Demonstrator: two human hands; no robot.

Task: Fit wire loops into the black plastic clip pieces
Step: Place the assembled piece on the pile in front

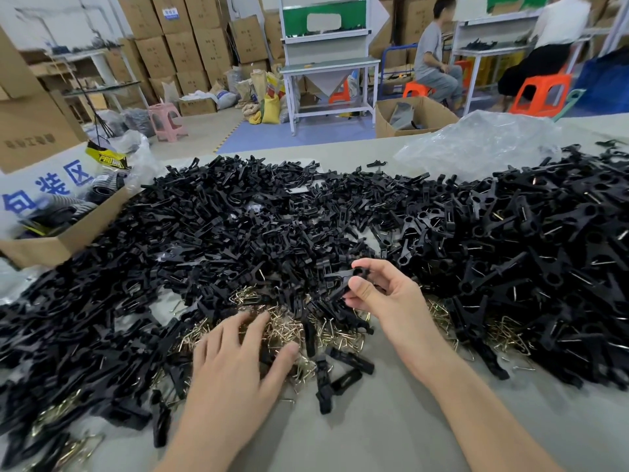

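A broad heap of black plastic clip pieces (238,219) covers the grey table (391,434). A tangle of brass-coloured wire loops (289,327) lies in front of the heap, near the table's middle. My left hand (238,362) lies flat on the wire loops with its fingers spread. My right hand (384,294) is raised just right of that tangle and pinches one black clip piece (343,277) between thumb and fingers. On the right, a second heap (544,247) holds clips with wire showing in them.
An open cardboard box (64,229) with dark items stands at the table's left edge. A crumpled clear plastic bag (483,141) lies at the back right. Beyond the table are stacked cartons, workbenches, stools and two seated people.
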